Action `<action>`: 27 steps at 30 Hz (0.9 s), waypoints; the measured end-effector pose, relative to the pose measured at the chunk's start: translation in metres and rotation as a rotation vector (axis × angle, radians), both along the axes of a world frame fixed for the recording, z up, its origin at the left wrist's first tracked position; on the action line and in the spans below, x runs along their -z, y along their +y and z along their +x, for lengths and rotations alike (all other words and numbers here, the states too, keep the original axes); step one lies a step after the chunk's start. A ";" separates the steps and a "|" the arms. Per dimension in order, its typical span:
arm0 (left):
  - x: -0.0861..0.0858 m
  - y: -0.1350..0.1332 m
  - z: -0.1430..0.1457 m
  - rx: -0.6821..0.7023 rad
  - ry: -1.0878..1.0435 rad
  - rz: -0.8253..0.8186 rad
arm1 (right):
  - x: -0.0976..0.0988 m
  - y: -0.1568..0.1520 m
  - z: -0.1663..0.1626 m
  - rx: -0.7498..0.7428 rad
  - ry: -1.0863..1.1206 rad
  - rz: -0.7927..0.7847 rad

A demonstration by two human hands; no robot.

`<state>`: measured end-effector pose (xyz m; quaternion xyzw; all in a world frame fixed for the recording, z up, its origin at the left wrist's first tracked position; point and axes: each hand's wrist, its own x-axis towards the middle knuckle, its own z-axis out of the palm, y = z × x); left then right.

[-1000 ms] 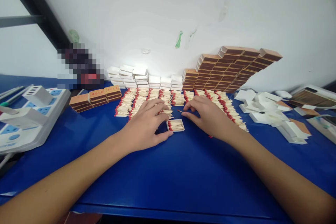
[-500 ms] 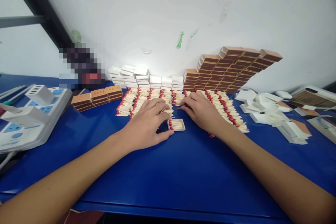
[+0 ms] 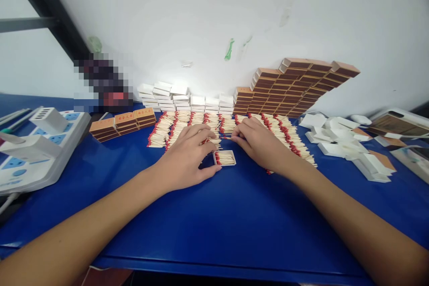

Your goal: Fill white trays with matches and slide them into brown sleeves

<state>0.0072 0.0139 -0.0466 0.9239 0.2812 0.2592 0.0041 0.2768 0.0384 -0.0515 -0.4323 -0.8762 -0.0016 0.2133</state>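
Observation:
A small white matchbox tray (image 3: 234, 161) lies on the blue table, filled with red-headed matches (image 3: 226, 157). My left hand (image 3: 187, 157) grips its left end, with the thumb at the near corner and the index finger at the far one. Just beyond the tray, my right hand (image 3: 256, 140) is closed in a pinch on a match (image 3: 226, 138), whose red end points left. Rows of loose matches (image 3: 161, 132) spread behind and beside both hands. Parts of those rows are hidden under my fingers.
White trays (image 3: 197, 103) are stacked along the wall, beside a tall stack of brown matchboxes (image 3: 284, 94). More closed matchboxes (image 3: 124, 123) stand at left, near a power strip (image 3: 60, 161). Loose white trays (image 3: 345, 136) are heaped at right on the blue table (image 3: 214, 223).
My right thumb and fingertips have shifted slightly, and the match shows more clearly between them and the rows. My left hand stays at the tray. The whole view has tilted a little.

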 end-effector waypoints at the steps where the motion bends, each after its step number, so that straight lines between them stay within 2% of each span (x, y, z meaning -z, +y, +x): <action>1: 0.000 0.000 0.000 0.001 -0.001 0.000 | -0.004 -0.005 -0.001 -0.018 0.029 -0.023; 5: 0.000 0.000 0.001 0.003 -0.007 -0.003 | -0.018 -0.029 -0.008 -0.087 0.067 -0.108; 9: -0.001 -0.001 0.001 -0.003 0.002 -0.012 | -0.025 -0.044 -0.016 -0.134 0.011 -0.111; 20: -0.002 -0.001 0.000 -0.007 0.018 -0.033 | -0.022 -0.050 -0.018 -0.131 -0.088 -0.078; 27: -0.003 -0.001 0.000 -0.004 0.008 -0.038 | -0.022 -0.049 -0.017 -0.132 -0.041 -0.127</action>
